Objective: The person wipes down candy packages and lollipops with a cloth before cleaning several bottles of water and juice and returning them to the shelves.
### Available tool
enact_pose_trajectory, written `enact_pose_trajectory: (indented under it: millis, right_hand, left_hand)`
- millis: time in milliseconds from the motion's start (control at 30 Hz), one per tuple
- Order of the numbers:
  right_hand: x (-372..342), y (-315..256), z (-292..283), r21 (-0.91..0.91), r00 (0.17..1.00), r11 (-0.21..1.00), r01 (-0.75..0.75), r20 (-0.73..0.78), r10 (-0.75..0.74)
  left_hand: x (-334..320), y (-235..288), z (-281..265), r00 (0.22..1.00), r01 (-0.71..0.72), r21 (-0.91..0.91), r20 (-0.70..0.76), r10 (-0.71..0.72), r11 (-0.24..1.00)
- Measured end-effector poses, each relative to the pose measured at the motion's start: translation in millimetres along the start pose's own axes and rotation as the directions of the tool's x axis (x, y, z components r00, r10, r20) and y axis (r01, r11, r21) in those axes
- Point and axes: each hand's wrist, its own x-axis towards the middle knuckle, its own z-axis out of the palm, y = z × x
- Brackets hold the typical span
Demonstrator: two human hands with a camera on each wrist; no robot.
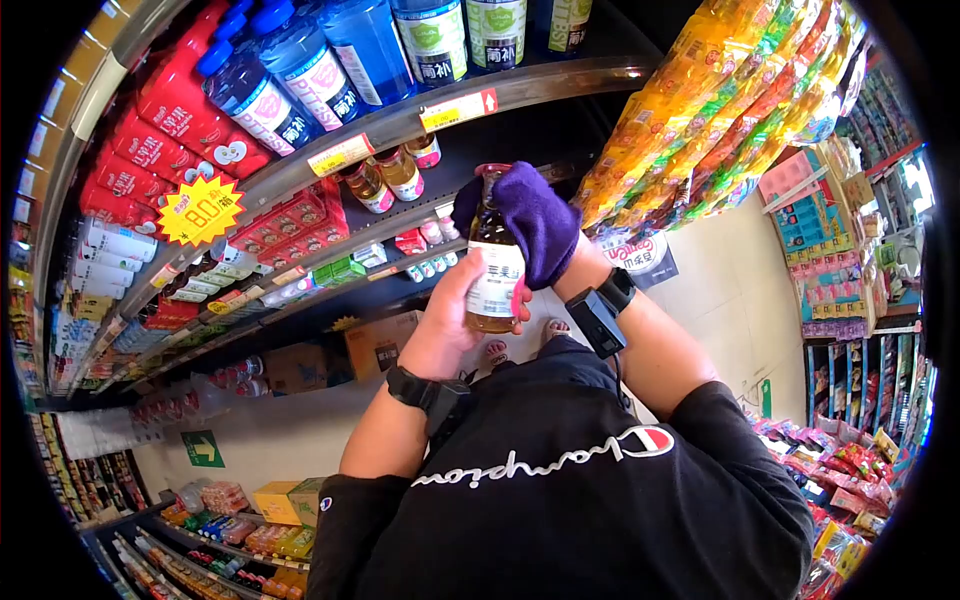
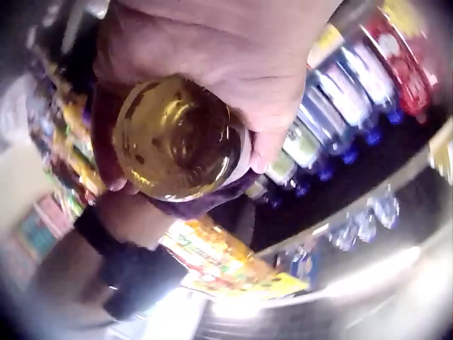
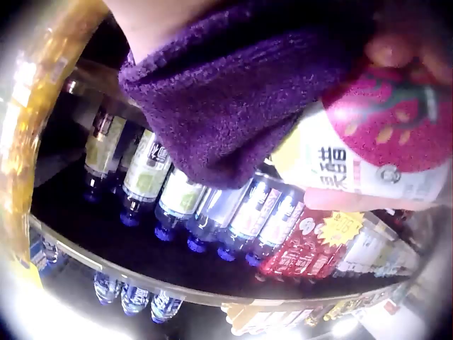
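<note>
A glass bottle (image 1: 495, 285) with a white and pink label is held upright before the chest in the head view. My left hand (image 1: 460, 300) grips its lower body, and in the left wrist view the bottle's round base (image 2: 180, 142) faces the camera beneath the left hand (image 2: 212, 49). A purple cloth (image 1: 540, 225) lies around the bottle's neck. My right hand (image 1: 570, 255) is mostly hidden by the cloth and holds it against the bottle. In the right wrist view the cloth (image 3: 219, 92) hangs beside the bottle's label (image 3: 389, 134).
Curved shelf edges (image 1: 390, 125) run above and left, carrying blue-capped bottles (image 1: 300, 75), red packs (image 1: 150, 140) and small bottles (image 1: 400, 178). Hanging yellow packets (image 1: 690, 120) are close to the right of the hands. Cartons (image 1: 380, 342) stand on the floor below.
</note>
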Motion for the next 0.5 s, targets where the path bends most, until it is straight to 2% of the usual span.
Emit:
enact_pose_trajectory:
  millis: [33, 67, 100, 133, 167, 233, 267, 300, 333, 367, 400, 433, 467, 500]
  right_hand:
    - [-1.5, -2.1, 6.3, -0.001, 1.0, 1.0, 0.002, 0.001, -0.002]
    - [-1.2, -9.7, 13.0, 0.744, 0.958, 0.637, -0.201, 0.014, 0.286]
    - [-1.6, -15.8, 16.7, 0.968, 0.863, -0.186, -0.17, 0.238, 0.445]
    - [-4.3, -18.6, 15.0, 0.985, 0.919, -0.154, -0.078, 0.131, 0.371]
    - [-9.9, -9.9, 26.9, 0.984, 0.918, -0.159, -0.077, 0.132, 0.373]
    - [-18.1, 21.5, 57.7, 0.983, 0.886, 0.035, -0.182, 0.148, 0.439]
    - [-17.6, 26.2, 42.4, 0.82, 0.959, 0.54, -0.188, 0.034, 0.282]
    - [-5.4, 5.9, 14.6, 0.581, 0.981, 0.801, -0.144, -0.019, 0.191]
    - [-6.1, 1.3, 2.1, 0.531, 0.989, 0.837, -0.133, 0.015, 0.148]
    - [-9.7, 1.2, -4.8, 0.479, 0.993, 0.869, -0.12, 0.053, 0.108]
    - [-12.6, 4.4, -5.2, 0.48, 0.992, 0.868, -0.127, 0.06, 0.112]
    - [-14.6, 9.3, -3.4, 0.555, 0.985, 0.828, -0.078, 0.169, -0.02]
    - [-17.6, 11.8, 0.9, 0.63, 0.952, 0.776, -0.041, 0.261, -0.161]
    - [-26.3, 13.8, 18.3, 0.633, 0.951, 0.773, -0.045, 0.264, -0.161]
  left_hand:
    - [-1.6, 3.9, 0.2, 0.994, 0.096, -0.186, 0.078, -0.083, 0.978]
    - [3.0, 1.9, -6.9, 0.97, 0.176, -0.29, 0.215, -0.115, 0.941]
    - [4.0, -2.9, -10.5, 0.971, 0.172, -0.291, 0.214, -0.111, 0.941]
    - [3.7, -9.3, -12.0, 0.969, 0.191, -0.328, 0.212, -0.124, 0.925]
    - [2.3, -13.9, -9.6, 0.967, 0.212, -0.364, 0.21, -0.142, 0.907]
    - [0.5, -16.8, -7.8, 0.968, 0.191, -0.313, 0.215, -0.126, 0.93]
    - [-2.8, -17.7, -8.7, 0.991, 0.114, 0.022, 0.069, -0.116, 0.993]
    - [-4.1, -17.6, -9.6, 0.997, 0.07, 0.359, -0.065, -0.05, 0.931]
    - [-16.8, 6.9, -13.0, 0.974, 0.225, 0.642, -0.167, -0.152, 0.733]
    - [-24.5, 31.4, -12.7, 0.991, 0.133, 0.923, -0.126, -0.042, 0.362]
    - [-33.5, 48.6, 0.4, 0.946, 0.267, 0.793, -0.324, 0.008, 0.548]
    - [-35.1, 65.5, 13.5, 0.901, 0.176, 0.707, -0.396, 0.177, 0.685]
    - [-26.8, 73.1, -2.4, 0.867, -0.147, 0.715, -0.239, 0.437, 0.684]
    - [-12.9, 70.6, 5.5, 0.797, -0.248, 0.776, -0.177, 0.577, 0.58]
